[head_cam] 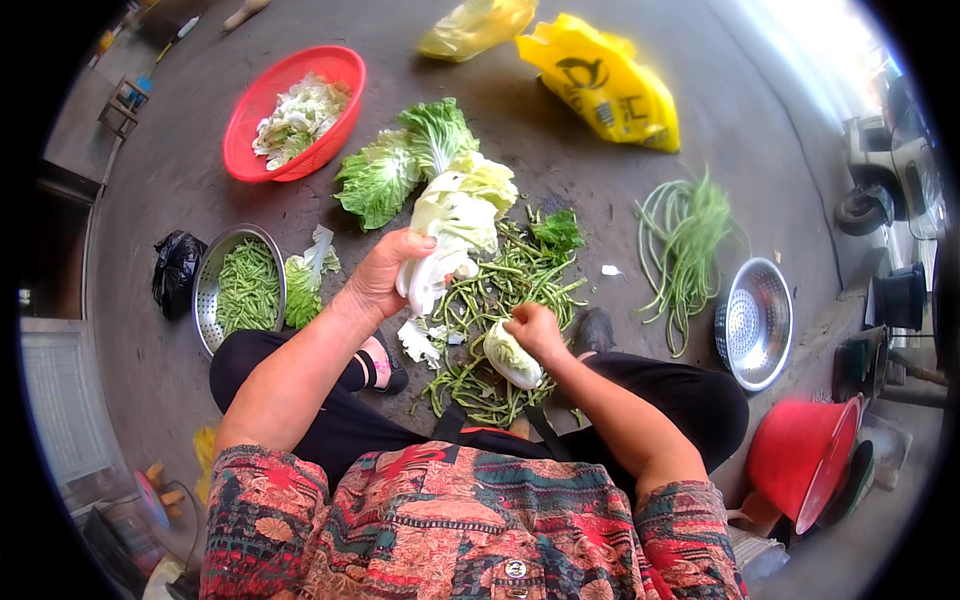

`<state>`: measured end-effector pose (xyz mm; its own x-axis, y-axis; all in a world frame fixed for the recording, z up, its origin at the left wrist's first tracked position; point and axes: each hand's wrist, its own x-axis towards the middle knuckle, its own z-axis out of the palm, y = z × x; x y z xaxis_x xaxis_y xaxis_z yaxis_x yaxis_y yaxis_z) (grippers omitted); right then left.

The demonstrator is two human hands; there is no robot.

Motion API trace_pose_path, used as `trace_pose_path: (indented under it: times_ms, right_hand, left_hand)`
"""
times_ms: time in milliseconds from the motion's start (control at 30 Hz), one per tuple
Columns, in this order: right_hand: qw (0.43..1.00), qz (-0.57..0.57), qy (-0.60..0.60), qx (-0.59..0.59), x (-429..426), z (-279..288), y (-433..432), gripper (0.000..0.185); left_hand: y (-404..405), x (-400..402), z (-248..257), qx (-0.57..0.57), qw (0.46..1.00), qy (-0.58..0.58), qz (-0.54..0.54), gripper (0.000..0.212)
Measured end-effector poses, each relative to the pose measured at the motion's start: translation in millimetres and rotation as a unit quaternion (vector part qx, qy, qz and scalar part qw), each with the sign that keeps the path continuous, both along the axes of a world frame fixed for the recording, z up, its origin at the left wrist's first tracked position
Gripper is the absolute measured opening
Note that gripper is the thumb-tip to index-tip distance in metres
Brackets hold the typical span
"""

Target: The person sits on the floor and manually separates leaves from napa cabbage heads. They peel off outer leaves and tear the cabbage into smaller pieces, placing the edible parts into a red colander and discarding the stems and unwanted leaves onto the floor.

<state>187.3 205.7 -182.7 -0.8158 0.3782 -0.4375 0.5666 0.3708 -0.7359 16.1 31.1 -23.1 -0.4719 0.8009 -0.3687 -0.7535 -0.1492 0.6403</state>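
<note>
My left hand [386, 274] grips several pale napa cabbage leaves [450, 217] by their white stem ends, thumb on top. Against the small cabbage heart [511, 356] rests my right hand [538, 330], its fingers curled over the upper end. That heart sits on a heap of long green bean pieces [517, 277] between my feet. Two larger green outer leaves [412, 154] lie on the floor beyond my left hand. A torn white leaf scrap [420, 341] is below it, and another cabbage leaf [307, 274] lies to the left.
Torn cabbage fills part of a red plastic basket [238, 150]. Cut beans sit in a steel colander [196, 300] beside a black plastic bag [176, 274]. Rightward are long beans [686, 240], another steel colander [757, 322] and a red tub [795, 457]. Yellow bags [607, 90] lie ahead.
</note>
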Motion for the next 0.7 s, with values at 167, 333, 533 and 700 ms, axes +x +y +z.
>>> trace_pose_path:
  times_ms: [167, 333, 533, 700]
  right_hand:
    - [0.922, -0.161, 0.258, -0.238, -43, 138, -1, 0.016]
    - [0.929, -0.101, 0.319, -0.159, -39, 182, -6, 0.022]
    - [0.926, -0.132, 0.210, -0.286, -23, 153, -24, 0.027]
    - [0.933, -0.104, 0.133, -0.319, -10, 138, -21, 0.031]
  left_hand:
    - [2, 13, 15, 0.005, 0.999, 0.049, 0.005, 0.056]
    - [3, 26, 13, -0.030, 0.991, 0.126, -0.040, 0.058]
    - [2, 52, 9, -0.136, 0.952, 0.268, -0.064, 0.048]
    - [-4, 57, 5, -0.190, 0.930, 0.299, -0.102, 0.045]
